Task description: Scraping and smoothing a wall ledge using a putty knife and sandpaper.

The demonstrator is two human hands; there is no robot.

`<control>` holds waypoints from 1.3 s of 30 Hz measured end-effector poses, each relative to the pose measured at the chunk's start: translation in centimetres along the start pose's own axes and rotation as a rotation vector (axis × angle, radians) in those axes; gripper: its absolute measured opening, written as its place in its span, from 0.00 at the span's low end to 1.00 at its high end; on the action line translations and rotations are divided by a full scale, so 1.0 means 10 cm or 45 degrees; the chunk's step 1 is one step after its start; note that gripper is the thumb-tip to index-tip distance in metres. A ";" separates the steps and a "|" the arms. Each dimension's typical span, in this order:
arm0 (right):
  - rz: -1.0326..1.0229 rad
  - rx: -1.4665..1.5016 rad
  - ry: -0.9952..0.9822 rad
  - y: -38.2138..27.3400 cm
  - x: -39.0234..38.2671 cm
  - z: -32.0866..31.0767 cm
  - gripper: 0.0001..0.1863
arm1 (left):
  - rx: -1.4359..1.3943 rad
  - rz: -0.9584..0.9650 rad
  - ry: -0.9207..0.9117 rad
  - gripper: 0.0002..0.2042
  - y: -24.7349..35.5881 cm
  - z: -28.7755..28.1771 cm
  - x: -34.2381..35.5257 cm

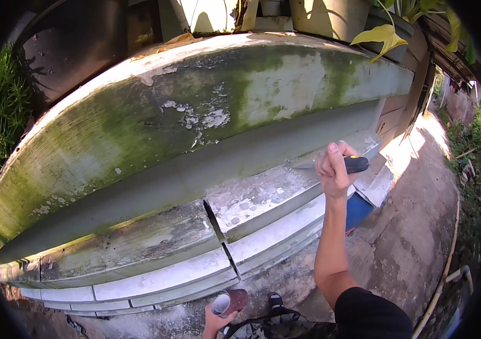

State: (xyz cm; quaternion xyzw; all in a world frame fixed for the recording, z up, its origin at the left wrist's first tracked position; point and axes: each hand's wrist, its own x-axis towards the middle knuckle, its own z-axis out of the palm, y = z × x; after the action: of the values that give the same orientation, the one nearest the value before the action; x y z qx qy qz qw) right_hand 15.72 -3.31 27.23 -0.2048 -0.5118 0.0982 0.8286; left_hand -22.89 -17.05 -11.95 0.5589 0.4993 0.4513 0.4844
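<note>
My right hand [335, 169] is closed round the black handle of a scraper [357, 164] with a yellow spot on its butt. Its thin metal blade points left, low over the worn upper ledge [263, 192], where paint is flaking; whether it touches is hard to tell. Down at the lower edge, my left hand [215, 322] grips a rolled sheet of sandpaper [234, 301], reddish brown outside and pale inside, held near my body and apart from the wall. Above the ledge, the curved wall band [195, 101] carries green algae stains and peeling white patches.
A dark crack [214, 220] splits the stepped ledges. Plant pots [331, 20] line the wall top, with a yellow leaf [384, 38] hanging over. Something blue [358, 210] sits below the ledge's right end. A concrete path [416, 214] runs right, edged by a pipe [449, 248].
</note>
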 end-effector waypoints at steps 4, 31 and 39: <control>-0.070 0.246 0.045 -0.41 0.02 -0.21 0.21 | 0.191 0.247 -0.229 0.33 0.20 0.15 0.19; -0.707 -0.353 -1.133 -0.66 -0.81 1.49 0.14 | 1.083 0.313 -0.497 0.31 -0.31 -0.87 2.25; -0.116 -1.020 -1.059 -0.06 -0.62 1.35 0.13 | 0.478 0.527 -0.583 0.30 1.24 -0.17 1.76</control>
State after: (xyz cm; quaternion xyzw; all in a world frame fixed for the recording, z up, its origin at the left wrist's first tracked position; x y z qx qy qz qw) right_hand 0.87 -2.91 27.77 -0.4245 -0.7999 -0.0669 0.4189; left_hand -21.38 0.27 0.91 0.8140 0.3285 0.3033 0.3709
